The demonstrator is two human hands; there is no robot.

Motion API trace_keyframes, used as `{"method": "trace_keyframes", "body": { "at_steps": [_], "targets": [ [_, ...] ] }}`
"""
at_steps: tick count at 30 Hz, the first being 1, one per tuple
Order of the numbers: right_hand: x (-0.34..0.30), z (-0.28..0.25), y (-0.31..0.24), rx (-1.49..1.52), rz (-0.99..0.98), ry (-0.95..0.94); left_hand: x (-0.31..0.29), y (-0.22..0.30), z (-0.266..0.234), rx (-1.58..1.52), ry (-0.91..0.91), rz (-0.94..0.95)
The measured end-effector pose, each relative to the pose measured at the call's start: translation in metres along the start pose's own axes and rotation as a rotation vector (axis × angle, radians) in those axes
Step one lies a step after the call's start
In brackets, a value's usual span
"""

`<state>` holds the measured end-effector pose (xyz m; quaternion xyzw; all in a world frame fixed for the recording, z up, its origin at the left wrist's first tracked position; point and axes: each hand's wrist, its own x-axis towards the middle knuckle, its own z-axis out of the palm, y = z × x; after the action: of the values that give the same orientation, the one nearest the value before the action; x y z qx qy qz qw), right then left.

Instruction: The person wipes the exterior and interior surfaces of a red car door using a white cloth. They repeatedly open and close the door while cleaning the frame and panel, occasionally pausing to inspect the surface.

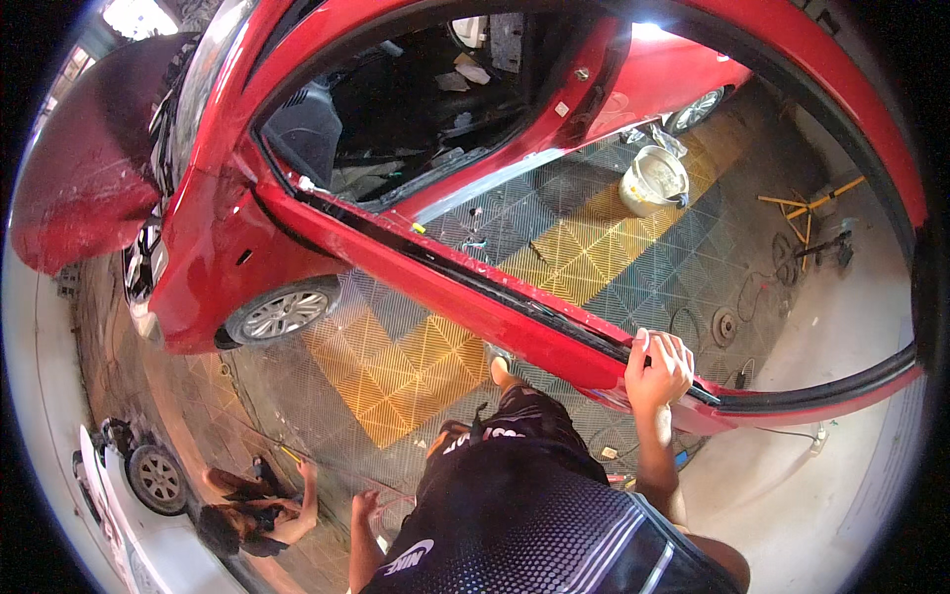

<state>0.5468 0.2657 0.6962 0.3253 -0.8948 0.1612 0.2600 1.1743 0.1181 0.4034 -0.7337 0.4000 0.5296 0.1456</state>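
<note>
The open red car door [465, 297] stretches in front of me, with its empty window frame arching overhead. My right hand [660, 368] is closed over the door's window sill, fingers wrapped across the black channel and thumb on the near side. Lower down, at my left side, my left hand [365, 503] is held with its fingers curled. Whatever it might hold is too small to make out; a thin reddish line shows on the floor beside it. Beyond the door lies the dark cabin [406, 109] of the car, with loose pieces inside.
A white bucket [654, 181] stands on the grey and yellow floor tiles [584, 252]. Behind it are a yellow stand [807, 210] and a round metal disc [725, 326]. The front wheel [285, 313] is at left. A person [259, 517] crouches near a white car [148, 544].
</note>
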Motion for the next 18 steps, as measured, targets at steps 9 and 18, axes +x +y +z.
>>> {"method": "trace_keyframes", "body": {
  "at_steps": [9, 18],
  "targets": [
    [0.115, 0.058, 0.053, 0.094, -0.127, 0.018, 0.044, 0.181, 0.019, -0.068, 0.088, 0.523],
    [0.267, 0.175, 0.097, 0.214, -0.27, 0.11, 0.067, 0.216, 0.049, 0.262, -0.037, 0.542]
  ]
}}
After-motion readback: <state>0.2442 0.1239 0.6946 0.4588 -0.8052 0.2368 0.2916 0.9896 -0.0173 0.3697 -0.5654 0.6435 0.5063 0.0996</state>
